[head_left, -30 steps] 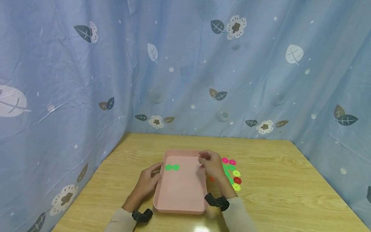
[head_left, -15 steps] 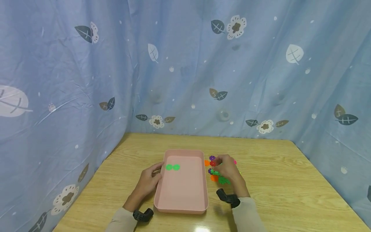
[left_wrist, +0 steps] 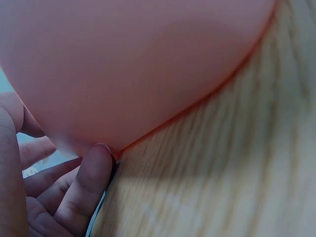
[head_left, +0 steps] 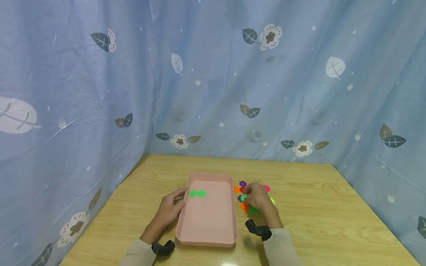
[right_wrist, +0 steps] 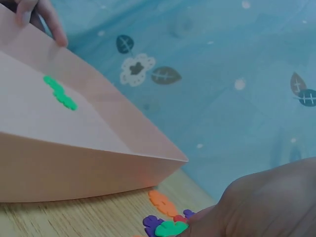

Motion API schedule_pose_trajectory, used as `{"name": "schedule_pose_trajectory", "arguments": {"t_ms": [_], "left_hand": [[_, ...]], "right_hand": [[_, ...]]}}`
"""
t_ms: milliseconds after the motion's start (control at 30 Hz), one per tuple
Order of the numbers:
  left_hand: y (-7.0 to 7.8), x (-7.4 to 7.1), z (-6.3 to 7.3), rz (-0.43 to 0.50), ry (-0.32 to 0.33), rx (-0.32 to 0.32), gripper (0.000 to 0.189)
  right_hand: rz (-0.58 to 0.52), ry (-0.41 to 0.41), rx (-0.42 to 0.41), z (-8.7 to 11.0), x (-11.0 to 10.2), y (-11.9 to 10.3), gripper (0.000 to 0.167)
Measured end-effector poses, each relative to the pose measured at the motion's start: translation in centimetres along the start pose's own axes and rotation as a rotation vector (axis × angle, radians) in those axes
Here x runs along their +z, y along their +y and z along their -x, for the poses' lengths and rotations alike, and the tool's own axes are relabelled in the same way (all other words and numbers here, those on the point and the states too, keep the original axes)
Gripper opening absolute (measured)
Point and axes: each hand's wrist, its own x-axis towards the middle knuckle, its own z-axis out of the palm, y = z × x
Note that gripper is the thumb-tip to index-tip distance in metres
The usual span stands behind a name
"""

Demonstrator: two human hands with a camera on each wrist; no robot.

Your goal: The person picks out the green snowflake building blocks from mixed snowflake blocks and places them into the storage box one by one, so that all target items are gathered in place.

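Note:
A shallow pink tray (head_left: 207, 229) lies on the table in front of me. My left hand (head_left: 169, 207) grips its left wall; in the left wrist view the thumb (left_wrist: 95, 170) presses the outside, and in the right wrist view a finger (right_wrist: 53, 24) hooks over the rim. Two green flower-shaped plastic discs (head_left: 201, 194) lie side by side in the tray. My right hand (head_left: 259, 196) is down among a pile of similar discs, orange (head_left: 244, 206), purple (head_left: 243, 183), red and green. Its fingertips touch the pile; whether they pinch a disc is hidden.
The wooden table (head_left: 316, 214) extends to the right of the pile and behind the tray. A blue patterned curtain (head_left: 213, 81) hangs along its back and sides. Pink (head_left: 267, 188) and yellow discs show past the right hand.
My right hand has moved from the tray's right rim to the disc pile, then slightly lower within it. The left hand stays at the tray, and the two green discs have not moved.

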Motion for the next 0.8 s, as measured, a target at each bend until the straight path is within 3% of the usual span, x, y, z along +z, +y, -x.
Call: {"name": "schedule_pose_trajectory", "arguments": {"t_ms": [233, 467, 600, 700, 800], "left_hand": [[0.0, 0.0, 0.0, -0.029, -0.006, 0.001, 0.047], [0.0, -0.2, 0.2, -0.041, 0.015, -0.005, 0.048], [-0.1, -0.3, 0.2, -0.018, 0.005, -0.015, 0.048], [-0.1, -0.4, 0.1, -0.001, -0.009, -0.013, 0.048], [0.0, -0.4, -0.1, 0.005, -0.008, -0.011, 0.048]], "right_hand": [[-0.039, -0.038, -0.029, 0.1, -0.2, 0.3, 0.012], [-0.165, -0.088, -0.048, 0.3, -0.4, -0.2, 0.010], [-0.198, -0.057, -0.056, 0.3, -0.1, -0.8, 0.013], [-0.192, 0.006, -0.091, 0.2, 0.2, -1.4, 0.022], [-0.184, 0.054, -0.129, -0.1, 0.5, -2.2, 0.022]]}}
